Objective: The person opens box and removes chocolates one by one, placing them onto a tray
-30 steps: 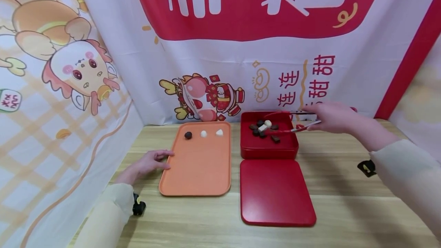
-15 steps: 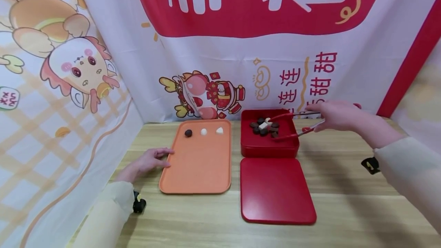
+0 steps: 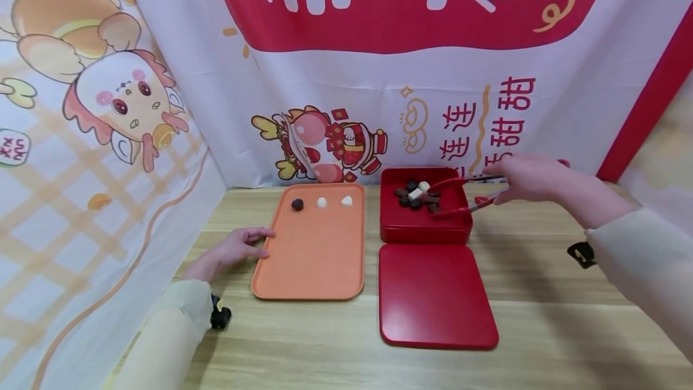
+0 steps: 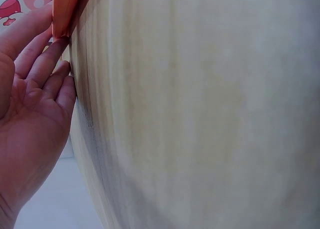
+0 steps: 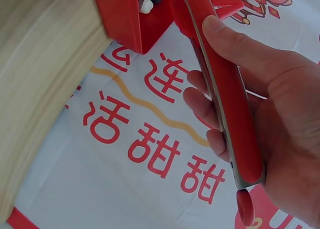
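My right hand [image 3: 533, 179] grips red-and-metal tongs [image 5: 235, 114] by their handles, thumb on one arm and fingers curled on the other. The spread red tongs tips reach into a square red box [image 3: 425, 233], around the right side of a pile of dark and white chocolate-like pieces [image 3: 415, 194]. At the left edge of an orange tray [image 3: 319, 257], my left hand [image 3: 238, 247] touches the rim with extended fingers. Along the tray's far end sit a dark round piece [image 3: 297, 204], a white round piece [image 3: 322, 203] and a white triangular piece [image 3: 346, 200].
A red square lid [image 3: 435, 297] lies on the wooden table [image 3: 303, 342] just in front of the box. Behind the box and tray hangs a printed cloth [image 3: 325, 83]. Another patterned cloth [image 3: 162, 197] borders the table at left.
The tongs tips have shifted right within the box, from over the pile to its right side. My left hand has stayed at the tray's edge. The head view has tilted slightly.
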A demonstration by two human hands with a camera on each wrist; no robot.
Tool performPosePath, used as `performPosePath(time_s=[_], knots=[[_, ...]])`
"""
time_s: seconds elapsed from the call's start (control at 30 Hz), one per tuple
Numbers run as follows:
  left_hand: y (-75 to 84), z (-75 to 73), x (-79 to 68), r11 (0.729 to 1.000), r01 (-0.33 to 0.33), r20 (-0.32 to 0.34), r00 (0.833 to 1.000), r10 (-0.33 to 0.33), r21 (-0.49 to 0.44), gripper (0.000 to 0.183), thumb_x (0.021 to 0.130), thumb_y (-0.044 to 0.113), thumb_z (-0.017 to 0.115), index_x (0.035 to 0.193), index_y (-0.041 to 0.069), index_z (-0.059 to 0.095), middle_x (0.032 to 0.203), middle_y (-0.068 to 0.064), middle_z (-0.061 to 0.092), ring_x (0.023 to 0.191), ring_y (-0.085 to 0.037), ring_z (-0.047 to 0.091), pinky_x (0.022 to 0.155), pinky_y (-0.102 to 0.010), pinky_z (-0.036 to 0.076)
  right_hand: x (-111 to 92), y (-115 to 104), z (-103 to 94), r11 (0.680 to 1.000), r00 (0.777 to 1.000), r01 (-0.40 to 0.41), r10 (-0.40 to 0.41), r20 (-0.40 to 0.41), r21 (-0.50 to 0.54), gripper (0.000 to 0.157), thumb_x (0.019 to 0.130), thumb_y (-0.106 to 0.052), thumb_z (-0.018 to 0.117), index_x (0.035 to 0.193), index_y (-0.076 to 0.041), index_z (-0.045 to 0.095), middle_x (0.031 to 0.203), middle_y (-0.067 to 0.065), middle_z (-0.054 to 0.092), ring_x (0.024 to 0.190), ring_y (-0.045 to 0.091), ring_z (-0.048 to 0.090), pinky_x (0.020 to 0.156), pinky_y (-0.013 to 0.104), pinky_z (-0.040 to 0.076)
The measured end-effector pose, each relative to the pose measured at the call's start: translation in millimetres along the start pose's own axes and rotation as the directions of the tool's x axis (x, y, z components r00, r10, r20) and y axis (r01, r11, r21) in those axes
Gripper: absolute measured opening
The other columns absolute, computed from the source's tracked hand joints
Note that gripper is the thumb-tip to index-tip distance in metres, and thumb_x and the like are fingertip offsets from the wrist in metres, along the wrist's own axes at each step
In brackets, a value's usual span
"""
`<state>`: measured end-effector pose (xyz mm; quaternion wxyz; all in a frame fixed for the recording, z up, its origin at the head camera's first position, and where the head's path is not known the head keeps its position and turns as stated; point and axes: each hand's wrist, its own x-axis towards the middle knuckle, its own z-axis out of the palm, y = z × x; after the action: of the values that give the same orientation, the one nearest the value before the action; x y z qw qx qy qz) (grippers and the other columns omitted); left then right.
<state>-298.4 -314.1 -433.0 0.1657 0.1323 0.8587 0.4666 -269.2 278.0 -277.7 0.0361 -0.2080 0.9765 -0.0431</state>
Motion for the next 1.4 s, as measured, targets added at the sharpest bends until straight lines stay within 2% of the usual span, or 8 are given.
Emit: performPosePath(time_s=[0.3, 0.63, 0.9, 1.07, 1.27, 1.4], knots=[[-0.8, 1.3, -1.6, 1.0, -0.003, -0.002, 1.0, 0.003, 0.02, 0.056, 0.083, 0.008, 0.076, 0.134, -0.003, 0.054, 0.149, -0.026, 0.034, 0.141, -0.042, 0.02, 0.114, -0.053, 0.016, 3.8, -6.9, -0.9, 0.999, 0.997, -0.031, 0.033, 0.074, -0.026, 0.057, 0.074, -0.026, 0.085, 0.12, 0.001, 0.066, 0.113, 0.019, 0.066, 0.103, 0.038, 0.06, 0.083, 0.057, 0.05], [-3.7, 1.7, -1.1, 1.0, -0.006, -0.004, 1.0, 0.006, -0.001, 0.057, 0.082, 0.007, 0.076, 0.133, -0.004, 0.054, 0.148, -0.025, 0.036, 0.141, -0.041, 0.022, 0.114, -0.052, 0.016, 11.3, -12.1, 7.0, 0.996, 0.997, -0.035, 0.041, 0.07, -0.082, 0.046, 0.074, -0.027, 0.085, 0.11, -0.002, 0.07, 0.099, 0.012, 0.069, 0.09, 0.03, 0.062, 0.079, 0.054, 0.052], [-4.1, 2.4, -2.0, 0.999, -0.014, -0.006, 1.0, 0.015, 0.036, 0.056, 0.083, 0.009, 0.076, 0.134, -0.002, 0.054, 0.148, -0.026, 0.036, 0.139, -0.043, 0.025, 0.113, -0.054, 0.018, 16.3, -9.5, 16.6, 0.999, 0.996, 0.006, -0.002, 0.085, -0.04, 0.047, 0.077, -0.026, 0.083, 0.115, -0.001, 0.07, 0.109, 0.016, 0.069, 0.099, 0.034, 0.063, 0.084, 0.055, 0.05], [-4.2, 1.3, -1.3, 0.999, -0.012, -0.016, 1.0, 0.012, 0.037, 0.055, 0.083, 0.009, 0.076, 0.133, -0.002, 0.055, 0.147, -0.025, 0.038, 0.139, -0.042, 0.026, 0.114, -0.053, 0.018, 17.3, -6.9, 16.3, 0.998, 0.998, 0.018, -0.014, 0.069, -0.058, 0.046, 0.078, -0.026, 0.082, 0.114, 0.0, 0.07, 0.107, 0.015, 0.069, 0.1, 0.036, 0.063, 0.085, 0.056, 0.05], [-3.2, 1.1, -0.5, 0.999, -0.012, -0.018, 1.0, 0.013, 0.053, 0.055, 0.083, 0.011, 0.076, 0.133, -0.001, 0.056, 0.147, -0.025, 0.038, 0.139, -0.042, 0.026, 0.113, -0.053, 0.018, 15.0, -5.6, 19.6, 0.999, 0.997, 0.018, -0.016, 0.075, -0.033, 0.044, 0.08, -0.026, 0.08, 0.114, 0.0, 0.07, 0.107, 0.015, 0.069, 0.1, 0.035, 0.062, 0.087, 0.056, 0.049], [-3.6, 0.4, 0.2, 0.998, -0.015, -0.019, 1.0, 0.017, 0.068, 0.054, 0.083, 0.012, 0.076, 0.132, 0.0, 0.056, 0.147, -0.025, 0.039, 0.139, -0.042, 0.026, 0.113, -0.053, 0.018, 13.8, -2.8, 25.0, 1.0, 0.997, 0.023, -0.022, 0.07, -0.021, 0.043, 0.081, -0.028, 0.079, 0.112, -0.001, 0.071, 0.102, 0.011, 0.07, 0.095, 0.031, 0.064, 0.084, 0.054, 0.05]])
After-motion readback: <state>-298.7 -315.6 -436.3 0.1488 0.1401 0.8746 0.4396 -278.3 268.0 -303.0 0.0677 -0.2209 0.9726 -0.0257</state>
